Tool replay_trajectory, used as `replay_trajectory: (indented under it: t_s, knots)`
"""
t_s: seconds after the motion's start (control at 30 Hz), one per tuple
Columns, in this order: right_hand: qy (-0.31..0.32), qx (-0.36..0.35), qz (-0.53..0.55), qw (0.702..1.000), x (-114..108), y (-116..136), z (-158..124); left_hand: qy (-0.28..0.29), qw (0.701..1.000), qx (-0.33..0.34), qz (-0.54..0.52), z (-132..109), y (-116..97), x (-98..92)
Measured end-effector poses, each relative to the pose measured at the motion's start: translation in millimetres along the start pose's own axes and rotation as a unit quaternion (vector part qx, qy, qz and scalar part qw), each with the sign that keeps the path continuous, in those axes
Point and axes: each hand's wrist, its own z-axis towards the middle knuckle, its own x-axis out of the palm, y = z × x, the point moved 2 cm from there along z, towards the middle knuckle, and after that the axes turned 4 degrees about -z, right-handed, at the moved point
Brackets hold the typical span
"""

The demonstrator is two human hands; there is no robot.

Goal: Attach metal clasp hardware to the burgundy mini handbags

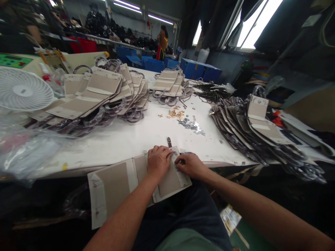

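A beige-lined bag panel [116, 190] lies folded open over the table's front edge and my lap. My left hand [158, 160] rests on its right half, fingers bent together and gripping it near the top edge. Just beyond those fingertips a short dark strap tab [169, 142] with metal fittings sticks out. At the panel's right end my right hand [192, 165] is closed, thumb and forefinger pinched against the lining. Whatever sits between them is too small to make out. Part of a plastic-wrapped handle shows behind the right hand.
Loose gold fittings [176, 113] and silver metal pieces [192, 125] lie mid-table. Stacks of bag panels stand at left [102, 87], back [167, 83] and right [264, 122]. A white fan [23, 90] and clear plastic [23, 150] sit at left. A person [162, 43] stands far back.
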Motion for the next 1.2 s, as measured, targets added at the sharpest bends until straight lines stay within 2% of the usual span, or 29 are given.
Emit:
replay_trajectory:
  t_s: [0.17, 0.3, 0.53, 0.8, 0.97, 1.1, 1.2]
  knots:
    - [0.008, 0.016, 0.008, 1.0, 1, 1, -1, -0.001, 1.0, -0.001, 0.001, 0, 0, 0.3]
    - [-0.01, -0.003, -0.032, 0.999, 1, 3, -3, 0.0, 1.0, 0.0, 0.004, 0, 0, 0.4]
    - [-0.041, 0.014, 0.045, 0.998, 2, -4, -5, 0.0, 1.0, 0.001, 0.005, 1, 0, 1.1]
    - [-0.023, 0.009, -0.063, 0.998, 2, 5, -1, 0.004, 1.0, -0.003, 0.008, 1, -1, 0.1]
    - [-0.038, 0.02, -0.111, 0.993, 5, 4, -5, 0.006, 1.0, -0.003, 0.008, 1, -1, -0.5]
    - [-0.048, 0.015, -0.064, 0.997, 7, -2, -7, 0.007, 1.0, -0.001, 0.009, 1, -1, -0.8]
    - [-0.073, 0.03, 0.075, 0.994, -3, -8, -6, 0.006, 1.0, -0.002, 0.008, 1, -1, -1.8]
